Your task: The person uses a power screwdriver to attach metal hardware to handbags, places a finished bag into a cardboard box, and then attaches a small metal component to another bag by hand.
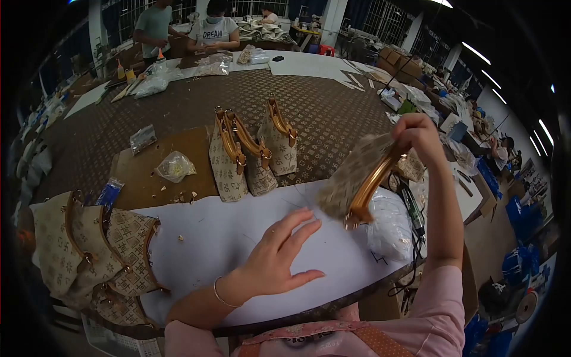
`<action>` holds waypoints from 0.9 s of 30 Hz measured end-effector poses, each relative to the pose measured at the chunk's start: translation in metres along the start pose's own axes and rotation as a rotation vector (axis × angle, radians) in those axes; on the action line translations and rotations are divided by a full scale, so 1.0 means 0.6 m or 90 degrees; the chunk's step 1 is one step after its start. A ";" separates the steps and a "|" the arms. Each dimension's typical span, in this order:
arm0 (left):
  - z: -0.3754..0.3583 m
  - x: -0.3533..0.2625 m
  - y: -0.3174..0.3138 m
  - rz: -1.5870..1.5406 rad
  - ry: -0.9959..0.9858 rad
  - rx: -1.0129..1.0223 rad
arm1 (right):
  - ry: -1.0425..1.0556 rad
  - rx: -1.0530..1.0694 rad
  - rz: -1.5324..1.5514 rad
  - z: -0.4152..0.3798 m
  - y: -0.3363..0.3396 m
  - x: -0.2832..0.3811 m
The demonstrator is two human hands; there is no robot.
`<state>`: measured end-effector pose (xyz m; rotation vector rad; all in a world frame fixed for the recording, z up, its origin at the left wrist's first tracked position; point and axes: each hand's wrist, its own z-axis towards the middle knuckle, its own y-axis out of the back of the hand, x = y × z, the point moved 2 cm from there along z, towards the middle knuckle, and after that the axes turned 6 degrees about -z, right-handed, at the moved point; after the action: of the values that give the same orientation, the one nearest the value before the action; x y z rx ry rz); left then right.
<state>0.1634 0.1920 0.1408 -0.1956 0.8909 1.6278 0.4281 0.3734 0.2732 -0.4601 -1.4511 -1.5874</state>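
Observation:
My right hand (418, 135) grips the upper end of a patterned beige bag (357, 172) with tan trim, held tilted above the table at the right. The bag looks slightly blurred. My left hand (278, 253), with a bracelet at its wrist, is over the white sheet (202, 238), fingers spread and holding nothing. Its fingertips point toward the bag without touching it. Beyond the sheet, three similar bags stand upright: one at the left (228, 169), one in the middle (260, 172) and one at the right (281, 143).
Several patterned bags (89, 244) lie piled at the left. A plastic bag of small parts (176, 166) rests on a brown board (132, 172). White wrapped material (389, 229) and a green-black tool (411, 208) are at the right. People (214, 33) are across the table.

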 end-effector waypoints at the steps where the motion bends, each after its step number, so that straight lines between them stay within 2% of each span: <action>1: -0.002 -0.006 -0.004 0.002 0.004 0.006 | -0.005 0.103 0.055 -0.014 -0.038 0.006; 3: -0.004 -0.019 -0.015 -0.007 -0.050 0.125 | 0.110 0.237 0.121 -0.035 -0.135 -0.014; 4: -0.003 -0.017 -0.023 -0.013 -0.039 0.202 | 0.129 0.221 0.124 -0.054 -0.190 -0.017; 5: -0.007 -0.014 -0.033 -0.011 -0.034 0.208 | 0.147 0.205 0.128 -0.077 -0.239 -0.018; 7: -0.019 0.005 -0.050 0.133 0.032 0.176 | 0.161 0.221 0.181 -0.109 -0.300 -0.025; 8: -0.016 0.018 -0.046 0.068 0.103 0.145 | 0.159 0.218 0.189 -0.123 -0.308 -0.023; 10: -0.016 0.028 -0.032 0.028 0.118 0.156 | 0.186 0.172 0.170 -0.146 -0.316 -0.016; 12: -0.016 0.033 -0.026 -0.016 0.133 0.170 | 0.164 0.167 0.245 -0.166 -0.310 -0.036; 14: -0.012 0.031 -0.023 -0.060 0.047 0.097 | 0.193 0.219 0.352 -0.188 -0.292 -0.040; 16: -0.014 0.040 -0.029 -0.077 0.059 0.096 | 0.186 0.187 0.394 -0.210 -0.280 -0.027; 18: -0.019 0.048 -0.035 -0.096 0.074 0.095 | 0.306 0.124 0.218 -0.228 -0.273 -0.015; 21: -0.021 0.052 -0.032 -0.130 0.098 0.101 | 0.259 0.094 0.149 -0.239 -0.286 -0.020; 23: -0.017 0.039 -0.024 -0.076 0.092 0.127 | 0.246 0.085 0.170 -0.244 -0.288 -0.010; 27: -0.007 0.020 -0.021 -0.091 0.130 0.143 | 0.249 0.084 0.179 -0.250 -0.280 -0.007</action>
<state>0.1700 0.1983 0.1256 -0.2654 1.1812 1.3804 0.3392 0.2189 0.1357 -0.2466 -1.1287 -1.2641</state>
